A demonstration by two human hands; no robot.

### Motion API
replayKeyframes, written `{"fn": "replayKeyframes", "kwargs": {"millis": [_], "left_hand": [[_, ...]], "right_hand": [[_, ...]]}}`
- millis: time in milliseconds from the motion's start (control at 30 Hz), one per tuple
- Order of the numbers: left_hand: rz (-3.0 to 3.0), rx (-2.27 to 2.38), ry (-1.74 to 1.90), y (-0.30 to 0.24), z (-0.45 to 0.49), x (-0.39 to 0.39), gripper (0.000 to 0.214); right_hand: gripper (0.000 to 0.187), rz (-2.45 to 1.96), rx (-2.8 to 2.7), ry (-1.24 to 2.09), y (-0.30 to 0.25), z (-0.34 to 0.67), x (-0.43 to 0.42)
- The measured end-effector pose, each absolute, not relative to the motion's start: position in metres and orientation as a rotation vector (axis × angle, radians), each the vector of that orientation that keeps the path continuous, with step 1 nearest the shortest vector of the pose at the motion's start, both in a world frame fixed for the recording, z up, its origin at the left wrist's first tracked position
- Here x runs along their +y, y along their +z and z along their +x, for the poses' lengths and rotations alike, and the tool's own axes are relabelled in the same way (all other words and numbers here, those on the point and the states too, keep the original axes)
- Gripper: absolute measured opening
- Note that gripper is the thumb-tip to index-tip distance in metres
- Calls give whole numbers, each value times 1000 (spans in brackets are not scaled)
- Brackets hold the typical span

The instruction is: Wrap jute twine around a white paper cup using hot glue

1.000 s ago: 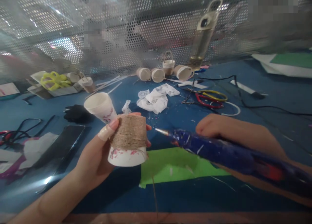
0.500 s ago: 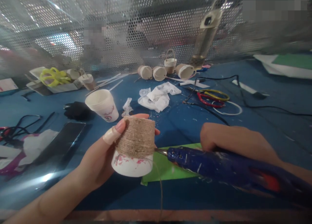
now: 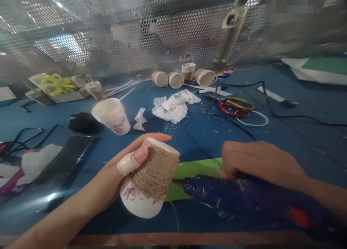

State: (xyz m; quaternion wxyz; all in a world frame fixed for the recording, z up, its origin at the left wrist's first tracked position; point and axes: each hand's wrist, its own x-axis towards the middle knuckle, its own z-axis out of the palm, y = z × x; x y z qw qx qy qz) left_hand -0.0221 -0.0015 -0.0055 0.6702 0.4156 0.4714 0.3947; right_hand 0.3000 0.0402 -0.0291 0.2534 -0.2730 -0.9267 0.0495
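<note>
My left hand grips a paper cup turned upside down and tilted. Twine winds tightly round the cup's upper part; the white band below it has pink blossom print. A loose strand of twine hangs down at the right. My right hand is closed round a dark blue hot glue gun. The metal nozzle points left and lies at the twine's right edge; whether it touches I cannot tell. Under the nozzle a green strip lies on the table.
A stack of paper cups stands left of crumpled white lace. Behind are several twine-wrapped cups and a clear bottle. Red-handled scissors and a black cable lie right, a phone left.
The cup has tilted, its base swinging right and its rim moving down left. My left hand has turned with it. The glue gun's tip has dropped slightly, staying beside the twine.
</note>
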Motion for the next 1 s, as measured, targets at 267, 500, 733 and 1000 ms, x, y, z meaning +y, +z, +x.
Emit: {"fn": "replayKeyframes", "kwargs": {"millis": [267, 500, 733, 1000], "left_hand": [[1067, 1216, 808, 1, -22, -4, 70], [1108, 1207, 818, 2, -19, -4, 63], [1124, 1218, 817, 4, -19, -4, 66], [1152, 1350, 997, 0, -11, -8, 59]], "right_hand": [[27, -653, -2475, 275, -45, 300, 46], [28, -653, -2537, 278, -47, 303, 52], [33, -652, -2586, 256, -46, 306, 55], [30, -711, -2541, 322, -45, 302, 52]]}}
